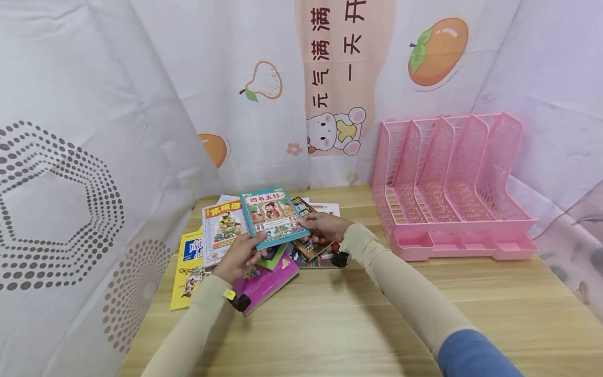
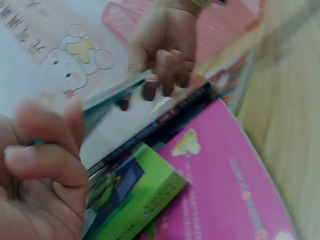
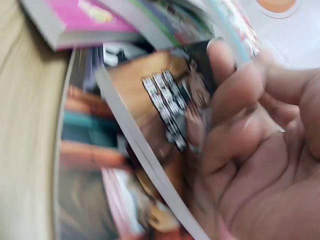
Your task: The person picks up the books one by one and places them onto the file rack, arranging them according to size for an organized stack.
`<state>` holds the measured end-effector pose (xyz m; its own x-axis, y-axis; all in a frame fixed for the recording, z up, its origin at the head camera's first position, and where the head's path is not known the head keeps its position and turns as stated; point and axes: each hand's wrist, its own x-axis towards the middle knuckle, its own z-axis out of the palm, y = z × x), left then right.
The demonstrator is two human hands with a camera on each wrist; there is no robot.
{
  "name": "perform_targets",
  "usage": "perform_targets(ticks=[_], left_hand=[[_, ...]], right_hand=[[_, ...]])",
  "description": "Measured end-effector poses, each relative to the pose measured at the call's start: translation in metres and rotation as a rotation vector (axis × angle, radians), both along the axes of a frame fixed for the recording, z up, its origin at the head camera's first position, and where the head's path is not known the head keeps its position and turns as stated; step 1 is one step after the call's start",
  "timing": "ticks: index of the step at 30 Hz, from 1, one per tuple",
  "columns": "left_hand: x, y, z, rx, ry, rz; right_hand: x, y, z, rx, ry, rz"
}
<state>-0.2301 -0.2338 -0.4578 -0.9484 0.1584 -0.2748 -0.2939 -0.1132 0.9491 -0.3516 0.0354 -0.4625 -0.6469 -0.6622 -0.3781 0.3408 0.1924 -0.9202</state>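
Observation:
A teal-bordered book (image 1: pixel 273 212) with a cartoon cover is tilted up over a pile of books. My left hand (image 1: pixel 239 256) grips its lower left corner, and my right hand (image 1: pixel 326 227) pinches its right edge. In the left wrist view the teal book (image 2: pixel 112 97) shows edge-on between both hands. Below it lie a green book (image 2: pixel 145 190) and a magenta book (image 2: pixel 220 165). Under my right hand in the right wrist view is a brown-covered book (image 3: pixel 155 100). A comic-covered book (image 1: pixel 222 228) and a yellow book (image 1: pixel 188 267) lie at the left.
A pink file rack (image 1: pixel 464 225) with upright dividers and small front trays stands at the right back of the wooden table (image 1: pixel 358 324). Printed curtains (image 1: pixel 264 136) hang behind the table and along its sides.

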Motion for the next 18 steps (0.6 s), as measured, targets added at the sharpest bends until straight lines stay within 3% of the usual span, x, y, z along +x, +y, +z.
perform_targets(ticks=[3, 7, 12, 18], left_hand=[[0.000, -0.002, -0.002, 0.003, 0.042, 0.007], [0.004, -0.010, -0.001, 0.024, 0.071, 0.007], [0.006, -0.012, 0.004, 0.102, 0.065, 0.042], [0.006, -0.007, 0.004, 0.136, 0.065, 0.024]], right_hand=[[0.000, 0.009, 0.004, 0.106, 0.117, 0.007], [-0.002, 0.015, 0.007, 0.172, 0.206, -0.012], [-0.001, 0.018, 0.008, 0.159, 0.234, -0.006], [0.008, 0.006, 0.012, 0.056, 0.180, 0.043]])
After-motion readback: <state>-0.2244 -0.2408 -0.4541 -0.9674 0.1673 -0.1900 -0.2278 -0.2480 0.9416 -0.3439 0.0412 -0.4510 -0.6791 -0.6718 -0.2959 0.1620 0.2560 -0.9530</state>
